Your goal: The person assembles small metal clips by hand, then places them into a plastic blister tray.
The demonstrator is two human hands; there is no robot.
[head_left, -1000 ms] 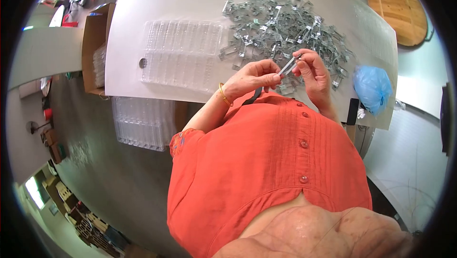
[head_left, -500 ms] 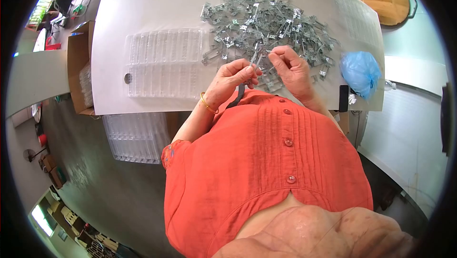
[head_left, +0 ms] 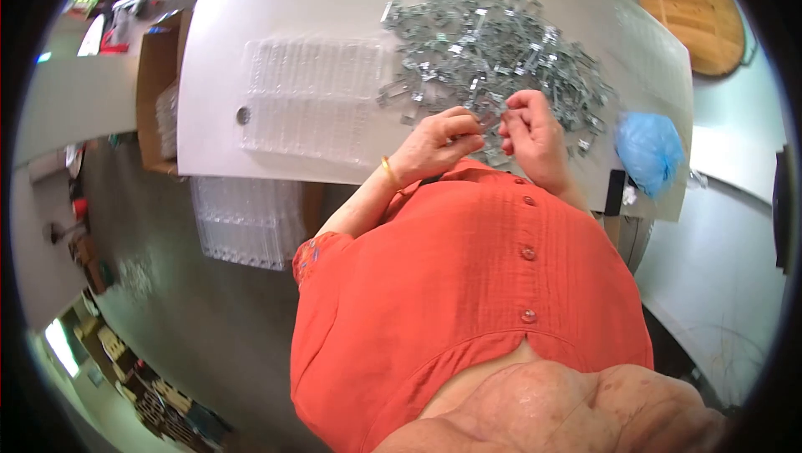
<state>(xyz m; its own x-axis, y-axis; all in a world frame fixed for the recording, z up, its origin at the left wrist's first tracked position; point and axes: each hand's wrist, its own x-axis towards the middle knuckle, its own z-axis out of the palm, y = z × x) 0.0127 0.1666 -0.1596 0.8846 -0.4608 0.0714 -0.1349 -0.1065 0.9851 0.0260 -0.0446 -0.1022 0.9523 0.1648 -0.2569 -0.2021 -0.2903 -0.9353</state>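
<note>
A heap of small shiny metal brackets (head_left: pixel 510 48) lies on the white table in front of me. My left hand (head_left: pixel 439 145), with a yellow bangle at the wrist, is closed at the near edge of the heap. Its fingers pinch a small metal bracket, mostly hidden by the fingers and the pieces behind. Close by on the right, my right hand (head_left: pixel 535 139) has its thumb and fingers pressed together. What is in that pinch is too small to make out. The fingertips of both hands point toward each other, a short gap apart.
A clear plastic tray with long slots (head_left: pixel 309 98) lies left of the heap. More clear trays (head_left: pixel 246 219) are stacked below the table's front edge. A blue plastic bag (head_left: pixel 650 152) and a black flat object (head_left: pixel 615 192) sit at the right. A cardboard box (head_left: pixel 159 94) stands left.
The camera view has shifted, so the table appears tilted and further right. My hands have drawn closer together, and the bracket that stuck up from my left hand is now mostly hidden.
</note>
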